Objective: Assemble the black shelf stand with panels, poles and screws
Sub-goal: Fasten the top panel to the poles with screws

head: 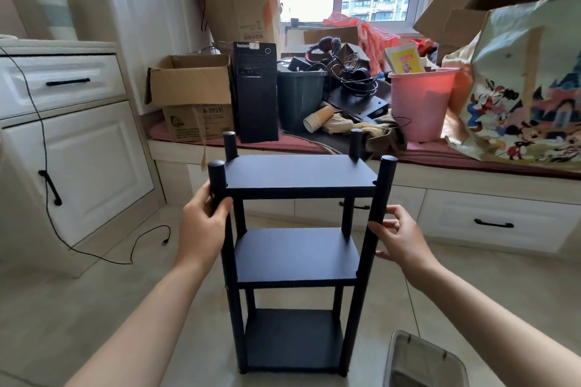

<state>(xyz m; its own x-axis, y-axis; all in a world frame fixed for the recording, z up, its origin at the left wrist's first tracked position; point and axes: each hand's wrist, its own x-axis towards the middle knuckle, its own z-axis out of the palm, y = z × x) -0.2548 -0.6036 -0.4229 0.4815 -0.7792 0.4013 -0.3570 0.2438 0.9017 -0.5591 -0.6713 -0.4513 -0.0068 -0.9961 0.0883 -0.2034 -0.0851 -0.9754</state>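
Three panels sit stacked in the stand point(295, 261), which rests upright on the tiled floor point(94, 308) in front of a cluttered window seat point(471, 163). Four poles rise past the top panel point(298, 174), their capped ends free above it. By the look of it the build is nearly done, and the step in hand is steadying or checking the frame. The left hand point(201, 223) wraps the front left pole point(218, 185) just below the top panel, fingers curled round it. The right hand point(399, 236) meets the front right pole point(382, 198) with fingertips only, fingers loosely bent rather than closed round it. Next probably comes a firm grip on both poles, to test for wobble or tighten any slack joint. No loose screws show.
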